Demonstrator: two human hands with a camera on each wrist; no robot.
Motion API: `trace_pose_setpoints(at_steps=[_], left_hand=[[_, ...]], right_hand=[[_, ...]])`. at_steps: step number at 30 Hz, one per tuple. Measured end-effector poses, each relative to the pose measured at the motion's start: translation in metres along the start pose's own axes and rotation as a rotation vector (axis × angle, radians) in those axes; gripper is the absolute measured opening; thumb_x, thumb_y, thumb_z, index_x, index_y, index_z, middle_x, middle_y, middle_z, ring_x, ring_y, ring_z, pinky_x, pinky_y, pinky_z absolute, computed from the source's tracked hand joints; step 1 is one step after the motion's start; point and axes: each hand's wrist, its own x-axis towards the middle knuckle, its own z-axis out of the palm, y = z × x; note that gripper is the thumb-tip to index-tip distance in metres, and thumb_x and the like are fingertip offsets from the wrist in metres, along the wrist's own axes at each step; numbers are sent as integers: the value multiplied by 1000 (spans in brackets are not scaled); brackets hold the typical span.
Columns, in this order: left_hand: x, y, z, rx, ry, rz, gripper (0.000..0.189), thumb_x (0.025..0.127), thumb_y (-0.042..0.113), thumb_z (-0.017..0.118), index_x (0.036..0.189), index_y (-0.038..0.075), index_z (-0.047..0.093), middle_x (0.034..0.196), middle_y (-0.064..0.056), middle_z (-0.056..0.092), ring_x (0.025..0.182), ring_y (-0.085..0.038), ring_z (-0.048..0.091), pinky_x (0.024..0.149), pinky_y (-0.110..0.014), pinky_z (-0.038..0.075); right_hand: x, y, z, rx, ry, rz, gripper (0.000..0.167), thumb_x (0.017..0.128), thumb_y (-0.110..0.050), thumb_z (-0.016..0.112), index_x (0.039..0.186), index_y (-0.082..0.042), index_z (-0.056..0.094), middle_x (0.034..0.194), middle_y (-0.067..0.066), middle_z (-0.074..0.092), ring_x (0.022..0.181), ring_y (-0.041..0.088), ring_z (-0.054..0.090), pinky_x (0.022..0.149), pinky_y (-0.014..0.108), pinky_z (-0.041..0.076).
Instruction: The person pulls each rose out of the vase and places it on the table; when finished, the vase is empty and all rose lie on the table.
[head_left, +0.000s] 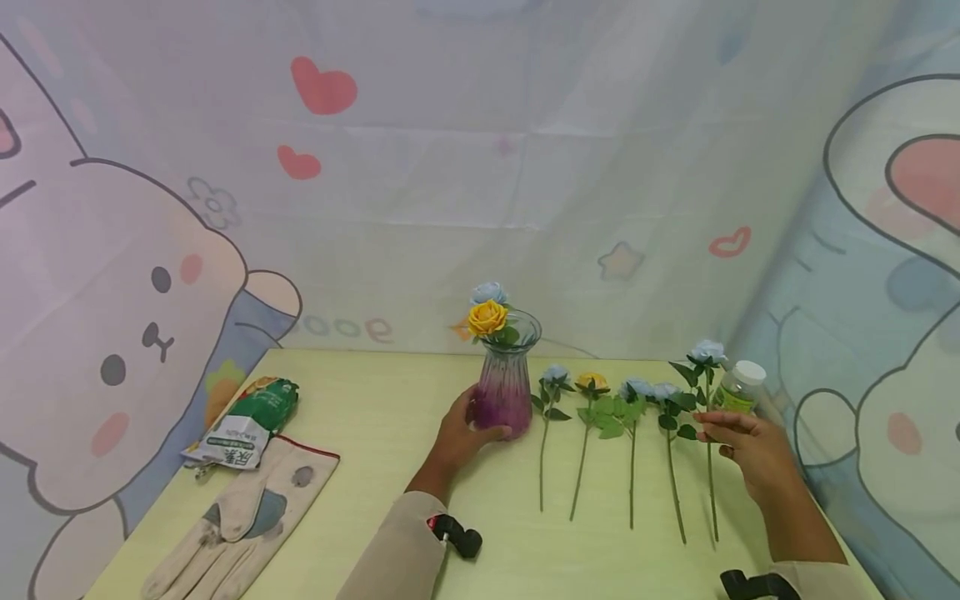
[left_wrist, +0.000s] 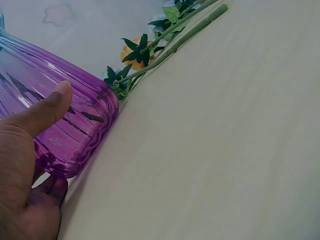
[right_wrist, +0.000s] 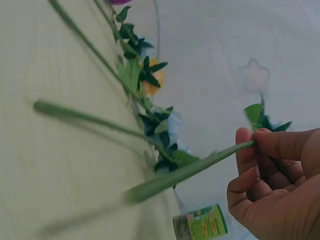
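My left hand (head_left: 459, 433) grips the lower part of a glass vase (head_left: 504, 379), clear at the top and purple below, with thumb and fingers around its sides. A yellow rose (head_left: 487, 318) and a pale blue rose (head_left: 488, 292) stand in the vase, leaning toward its left rim. Between thumb and fingertips, my right hand (head_left: 750, 454) pinches the green stem (right_wrist: 190, 172) of another pale blue rose (head_left: 707, 352). This rose is upright, its bare stem end hanging below the hand. In the right wrist view the stem end is raised off the table.
Several stemmed flowers lie in a row between the hands, among them a yellow rose (head_left: 592, 382) and a blue one (head_left: 556, 375). A white-capped bottle (head_left: 742, 385) stands behind my right hand. At the left lie a green-and-white packet (head_left: 251, 423) and work gloves (head_left: 243, 525). A printed curtain (head_left: 450, 183) hangs behind.
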Motion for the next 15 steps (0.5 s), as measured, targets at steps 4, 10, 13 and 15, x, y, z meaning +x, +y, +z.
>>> trace_pose_setpoints(at_steps=[4,10,13,15], left_hand=[[1,-1,0,2,4,8,106,86,27,96,170,7,35,171,-21,45,159,-45,44,132,-58,38],[1,-2,-1,5,7,10,105,86,25,96,170,8,35,171,-21,45,159,-44,45,132,-57,38],[1,-2,0,11,-1,12,105,87,26,95,170,7,34,171,-22,44,159,-45,44,132,-57,38],[1,-3,0,16,-1,8,105,86,26,96,170,6,34,171,-22,44,159,-46,44,132,-57,38]], right_hand=[[-2,8,-4,-126,7,1,26,110,-25,68,128,-9,79,105,-37,73,90,-3,73,79,29,57],[-1,18,-5,-192,53,-19,30,110,-20,68,130,0,76,103,-34,75,86,-3,72,76,31,57],[-2,23,-7,-207,84,-22,30,110,-18,67,131,2,75,100,-34,75,85,-5,71,74,30,55],[-4,26,-9,-215,102,-14,31,110,-17,67,132,4,74,98,-36,72,85,-5,71,74,30,56]])
